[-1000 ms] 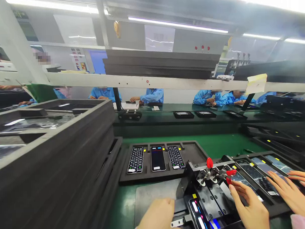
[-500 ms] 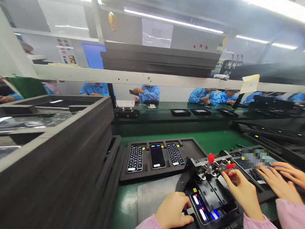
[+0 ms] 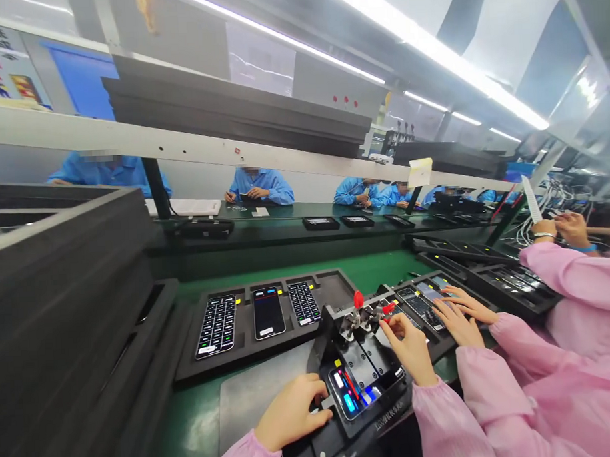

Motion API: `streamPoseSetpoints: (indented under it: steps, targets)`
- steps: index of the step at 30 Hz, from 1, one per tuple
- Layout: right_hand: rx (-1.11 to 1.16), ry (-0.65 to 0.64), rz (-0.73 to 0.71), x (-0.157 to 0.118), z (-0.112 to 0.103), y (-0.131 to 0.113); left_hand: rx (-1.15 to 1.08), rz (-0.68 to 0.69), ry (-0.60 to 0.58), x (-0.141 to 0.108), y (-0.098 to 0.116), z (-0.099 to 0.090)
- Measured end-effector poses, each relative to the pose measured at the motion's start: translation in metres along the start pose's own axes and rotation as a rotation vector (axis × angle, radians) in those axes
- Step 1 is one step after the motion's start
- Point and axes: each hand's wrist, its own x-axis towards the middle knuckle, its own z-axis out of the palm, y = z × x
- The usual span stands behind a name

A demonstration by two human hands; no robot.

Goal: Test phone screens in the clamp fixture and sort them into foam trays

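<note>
A black clamping fixture with two red-tipped toggle clamps stands in front of me. In it lies a phone with a lit screen, partly covered by the metal plates. My left hand is curled at the fixture's left side, thumb and forefinger around a small tab by the phone's edge; what they grip is partly hidden. On the right, my right hand has its thumb and forefinger closed at the red handle of the right clamp.
Behind the fixture, a black foam tray holds three lit phones. Stacked foam trays rise at left. At right, a co-worker's hands rest over phones in another tray; another person in pink sits beyond. People in blue work across the bench.
My view has swung right, so the scene sits further left and more co-workers show at right. A lower patch on the clamped phone's screen went from white to blue. Both hands keep their places.
</note>
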Motion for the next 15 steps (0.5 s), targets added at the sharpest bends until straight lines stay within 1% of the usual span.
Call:
streamPoseSetpoints:
  steps: [3,5,6,8,10,11,12,13,14,15]
  targets:
    - [0.011,0.042,0.03,-0.001,-0.004,-0.009,0.036,0.011,-0.004,0.001,0.005,-0.002]
    - [-0.003,0.12,0.066,-0.001,-0.011,-0.017,0.073,0.009,0.008,0.001,0.012,-0.003]
    - [-0.011,0.187,0.079,-0.002,-0.016,-0.022,0.091,0.003,0.016,-0.001,0.016,-0.004]
    - [-0.008,0.373,0.078,-0.003,-0.026,-0.03,0.125,-0.014,0.036,-0.007,0.024,-0.007]
    - [0.013,0.551,0.021,-0.007,-0.036,-0.035,0.147,-0.057,0.064,-0.021,0.027,-0.01]
    - [0.035,0.595,-0.012,-0.011,-0.039,-0.037,0.151,-0.092,0.079,-0.03,0.025,-0.012]
    - [0.064,0.596,-0.043,-0.017,-0.042,-0.038,0.148,-0.135,0.098,-0.042,0.021,-0.014]
    - [0.1,0.555,-0.079,-0.024,-0.043,-0.04,0.139,-0.179,0.117,-0.054,0.015,-0.014]
    - [0.142,0.469,-0.122,-0.032,-0.042,-0.042,0.127,-0.227,0.144,-0.068,0.006,-0.013]
    - [0.19,0.341,-0.18,-0.041,-0.04,-0.046,0.112,-0.261,0.179,-0.082,-0.005,-0.011]
